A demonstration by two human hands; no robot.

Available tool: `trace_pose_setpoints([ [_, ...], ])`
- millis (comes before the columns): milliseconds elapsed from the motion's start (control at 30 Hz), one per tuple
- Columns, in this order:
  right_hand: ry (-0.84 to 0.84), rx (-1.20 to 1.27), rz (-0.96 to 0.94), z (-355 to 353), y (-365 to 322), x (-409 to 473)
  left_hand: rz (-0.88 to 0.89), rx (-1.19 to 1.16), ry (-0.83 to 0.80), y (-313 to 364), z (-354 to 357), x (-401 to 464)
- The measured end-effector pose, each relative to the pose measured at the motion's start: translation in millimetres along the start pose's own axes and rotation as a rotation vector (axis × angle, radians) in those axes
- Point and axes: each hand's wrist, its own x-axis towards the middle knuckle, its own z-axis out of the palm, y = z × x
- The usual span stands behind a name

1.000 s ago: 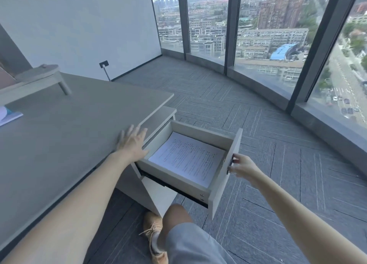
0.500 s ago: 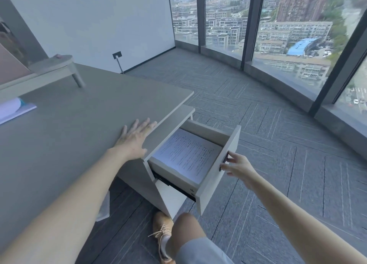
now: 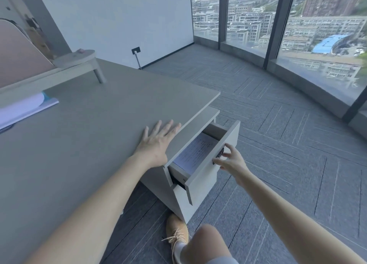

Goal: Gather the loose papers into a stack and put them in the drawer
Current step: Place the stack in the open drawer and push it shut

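A stack of printed papers [image 3: 195,153] lies flat inside the top drawer [image 3: 231,133] of a pale cabinet [image 3: 198,120] tucked under the desk's right end. The drawer stands roughly half out, so the cabinet top hides the far part of the sheets. My right hand [image 3: 230,160] is at the drawer's front panel, fingers spread, fingertips touching it around the dark handle. My left hand [image 3: 156,142] rests palm down with fingers apart on the grey desk [image 3: 89,134] near its right edge, holding nothing.
A white and teal booklet [image 3: 21,108] lies at the desk's left. A low riser shelf [image 3: 77,65] stands at the back of the desk. My knee and tan shoe [image 3: 176,234] are just in front of the cabinet. Carpeted floor and tall windows [image 3: 248,19] lie to the right.
The drawer has slid inward, from wide out to about half out, covering more of the papers. My right hand moved in with its front. My left hand stayed on the desk.
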Motion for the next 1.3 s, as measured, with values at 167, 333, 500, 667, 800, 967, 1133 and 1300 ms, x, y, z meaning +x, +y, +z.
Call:
trace_pose_setpoints([
  [167, -0.014, -0.022, -0.015, 21, -12, 14, 0.007, -0.002, -0.005, 0, -1, -1],
  [333, -0.032, -0.011, -0.011, 39, -21, 26, 0.012, 0.006, -0.012, 0, -1, 0],
  [500, -0.011, -0.006, -0.044, 54, -24, 35, 0.016, 0.010, -0.019, -1, -1, -1],
  [667, -0.006, 0.020, -0.047, 65, -28, 43, 0.014, 0.007, -0.016, -1, -1, -1],
  [800, 0.013, 0.021, -0.039, 71, -24, 54, 0.013, 0.012, -0.016, -1, 0, 0],
  [967, 0.014, 0.010, -0.061, 74, -23, 55, 0.017, 0.023, -0.012, 0, 1, 0],
  [1133, 0.028, -0.044, -0.090, 74, -21, 56, 0.022, 0.022, 0.000, -1, 1, 0],
  [1300, -0.006, -0.085, -0.088, 71, -23, 57, 0.026, 0.003, -0.002, -1, 2, 0],
])
